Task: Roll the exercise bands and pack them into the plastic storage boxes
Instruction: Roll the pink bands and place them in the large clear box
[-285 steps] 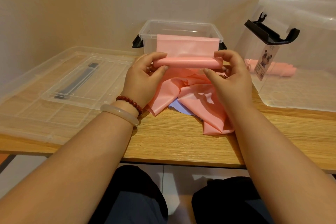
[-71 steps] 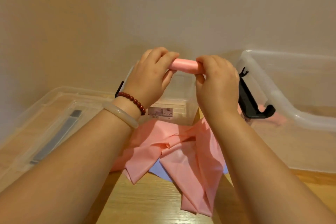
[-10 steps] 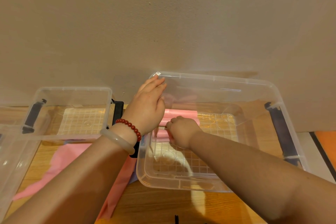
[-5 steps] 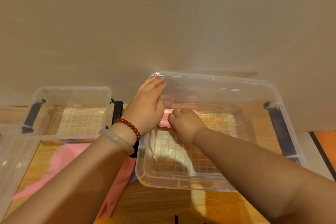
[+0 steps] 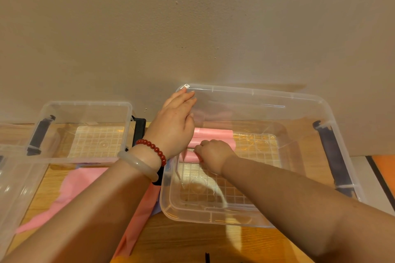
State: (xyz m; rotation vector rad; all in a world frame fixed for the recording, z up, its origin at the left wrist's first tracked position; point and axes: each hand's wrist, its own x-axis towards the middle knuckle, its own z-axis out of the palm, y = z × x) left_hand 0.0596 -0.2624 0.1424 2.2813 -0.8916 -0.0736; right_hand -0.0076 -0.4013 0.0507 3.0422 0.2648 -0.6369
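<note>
A large clear storage box (image 5: 267,223) stands on the wooden table at the right. Pink rolled bands (image 5: 213,134) lie side by side at its far left corner. My right hand (image 5: 212,153) is down inside the box, fingers curled round the nearest pink roll (image 5: 189,157). My left hand (image 5: 174,123) rests with straight fingers on the box's left rim and wall. Unrolled pink bands (image 5: 72,190) lie loose on the table under my left forearm.
A smaller clear box (image 5: 85,105) with black handles stands at the left, nothing visible in it. A clear lid or wall (image 5: 12,188) lies at the far left edge. The wall rises right behind both boxes. An orange floor strip (image 5: 384,168) shows at the right.
My right hand has drawn back toward me from the far rolls and now grips the nearest roll. My left hand has stayed on the box's rim.
</note>
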